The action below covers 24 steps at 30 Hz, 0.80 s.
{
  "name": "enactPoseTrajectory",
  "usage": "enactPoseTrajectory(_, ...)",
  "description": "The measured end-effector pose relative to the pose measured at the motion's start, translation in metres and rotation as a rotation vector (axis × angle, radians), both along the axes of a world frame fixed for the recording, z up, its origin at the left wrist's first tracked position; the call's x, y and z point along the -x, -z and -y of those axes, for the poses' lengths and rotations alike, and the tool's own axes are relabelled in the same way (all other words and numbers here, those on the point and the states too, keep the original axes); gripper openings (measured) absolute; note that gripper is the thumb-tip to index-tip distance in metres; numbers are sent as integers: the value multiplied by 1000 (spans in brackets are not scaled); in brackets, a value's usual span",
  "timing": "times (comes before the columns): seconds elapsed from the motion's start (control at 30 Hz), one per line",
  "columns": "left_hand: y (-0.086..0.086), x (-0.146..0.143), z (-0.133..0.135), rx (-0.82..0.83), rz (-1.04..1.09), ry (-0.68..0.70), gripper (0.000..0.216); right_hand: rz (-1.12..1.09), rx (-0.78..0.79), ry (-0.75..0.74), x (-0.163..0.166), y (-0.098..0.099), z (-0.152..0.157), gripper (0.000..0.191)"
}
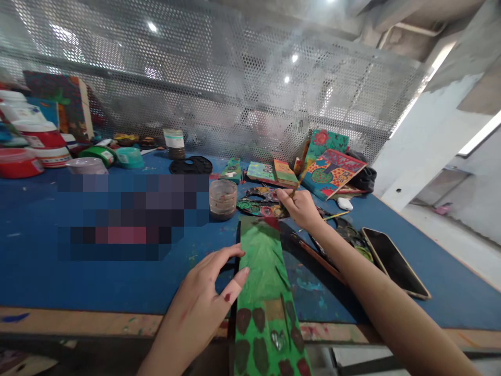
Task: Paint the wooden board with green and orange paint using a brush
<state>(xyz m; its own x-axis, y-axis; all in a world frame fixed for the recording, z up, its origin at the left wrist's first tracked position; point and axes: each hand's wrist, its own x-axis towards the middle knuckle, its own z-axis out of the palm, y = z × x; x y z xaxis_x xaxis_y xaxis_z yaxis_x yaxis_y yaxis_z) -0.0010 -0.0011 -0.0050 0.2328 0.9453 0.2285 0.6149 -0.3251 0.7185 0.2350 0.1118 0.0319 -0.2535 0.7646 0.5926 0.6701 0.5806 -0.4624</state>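
A long green painted board (260, 266) with dark brown spots and a small heart lies in front of me, its near end reaching past the table edge. My left hand (205, 287) is beside it, fingers apart, with the thumb and a fingertip at the board's left edge. A reddish smear marks the thumb. My right hand (301, 206) is closed around a paintbrush (304, 176), whose handle points up. It is over a paint palette (260, 209) with several coloured wells; the brush tip is hidden. Left of the palette stands a jar of murky water (223, 200).
On the blue table (129, 282), a phone (395, 261) lies at the right, near another palette (348, 232). Painted boards (329, 172) lean at the back right. Paint tubs (43, 141) crowd the left. A perforated metal screen (219, 78) rises behind.
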Motion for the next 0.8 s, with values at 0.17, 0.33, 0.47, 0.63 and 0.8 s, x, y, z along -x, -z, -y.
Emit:
enactPoseTrajectory(0.17,-1,-1,0,-5,-5,0,27,8,-2,0,0,1,0,44)
enactPoseTrajectory(0.33,0,0,0,-40,-16,3,28,7,-3,8,-2,2,-2,45)
enactPoseTrajectory(0.47,-1,0,2,-35,-19,6,28,-5,-14,17,-2,2,-2,45)
enactPoseTrajectory(0.63,-2,0,2,-48,-13,13,28,8,-11,5,-2,2,-1,47)
enactPoseTrajectory(0.8,0,1,0,-48,-16,3,26,28,-8,-13,-1,2,0,46)
